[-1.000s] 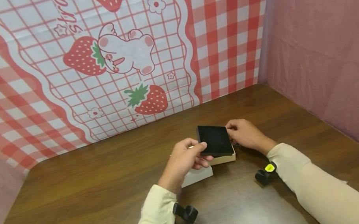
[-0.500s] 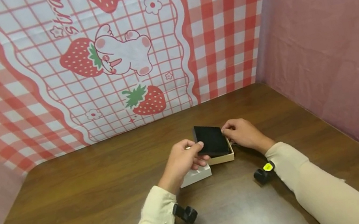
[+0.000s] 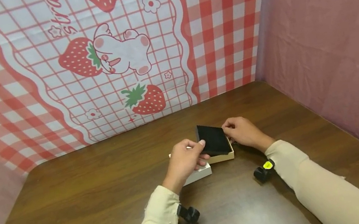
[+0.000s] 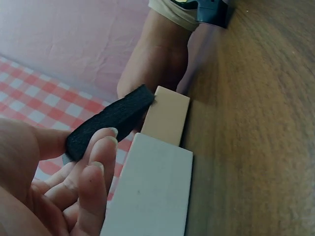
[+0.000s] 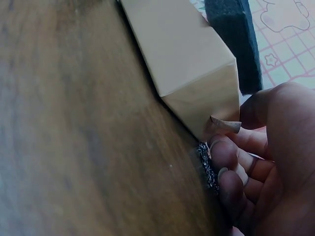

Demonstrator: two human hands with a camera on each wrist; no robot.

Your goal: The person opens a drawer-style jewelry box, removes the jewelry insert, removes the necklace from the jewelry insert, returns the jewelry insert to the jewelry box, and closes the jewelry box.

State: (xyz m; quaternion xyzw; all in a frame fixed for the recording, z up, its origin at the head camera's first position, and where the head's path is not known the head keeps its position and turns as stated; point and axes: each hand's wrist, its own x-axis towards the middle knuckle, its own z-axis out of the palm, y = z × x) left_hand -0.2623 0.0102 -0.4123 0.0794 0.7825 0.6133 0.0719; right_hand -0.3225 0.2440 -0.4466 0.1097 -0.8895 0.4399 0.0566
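A flat square black pad (image 3: 212,140), with the look of foam, is tilted over the small tan open box (image 3: 221,158). My left hand (image 3: 183,163) pinches the pad's left edge, thumb on top and fingers beneath; the pad's thick edge (image 4: 110,120) shows in the left wrist view. My right hand (image 3: 245,132) grips the tan box's far right corner, its fingertips against the outer wall (image 5: 197,98). A small tan tab (image 5: 227,126) sticks out there. Close by its fingers lies a dark speckled strand (image 5: 207,167). The pad hides the box's inside.
A white box part (image 3: 197,174) sits on the wooden table (image 3: 108,200), left of the tan box and partly under my left hand. A red checked strawberry cloth (image 3: 119,58) hangs behind, and a pink cloth (image 3: 329,41) at the right.
The black pad shifts a little left, then slightly right again with my left hand. More of the tan box's right rim shows. My right hand stays at the box's corner.
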